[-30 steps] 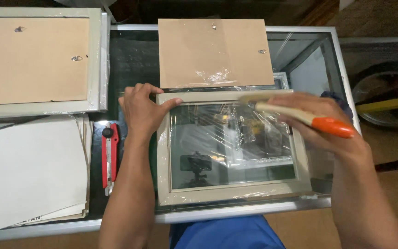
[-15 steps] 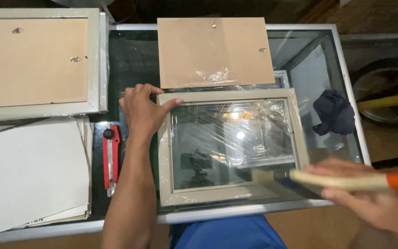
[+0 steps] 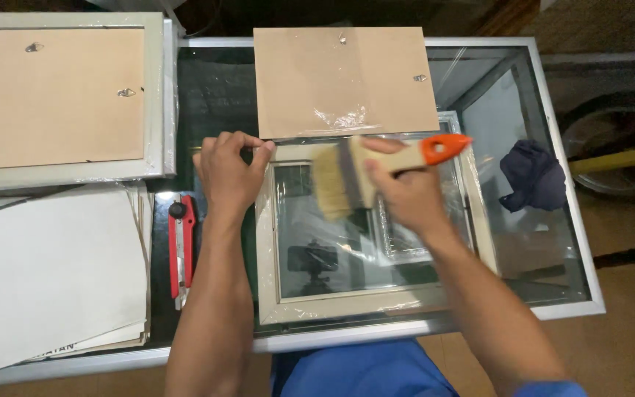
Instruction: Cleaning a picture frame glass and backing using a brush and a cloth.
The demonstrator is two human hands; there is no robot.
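Observation:
A pale picture frame [image 3: 267, 250] with a glass pane and loose clear film lies flat on the glass-topped table [image 3: 553, 220] in front of me. My left hand [image 3: 231, 170] presses on its top left corner. My right hand [image 3: 406, 192] grips a wide paintbrush [image 3: 347, 180] with a wooden handle and orange tip. The bristles rest on the glass near the frame's upper edge, pointing left.
A brown backing board [image 3: 339, 77] lies just beyond the frame. A larger frame, back side up [image 3: 53, 95], sits at far left above a stack of white sheets [image 3: 45, 272]. A red utility knife [image 3: 179, 246] lies left of my forearm. A dark cloth [image 3: 532, 176] is at right.
My right hand swung the brush from the frame's upper right down past its lower right corner, then back up onto the glass near the top. My left hand stayed on the corner.

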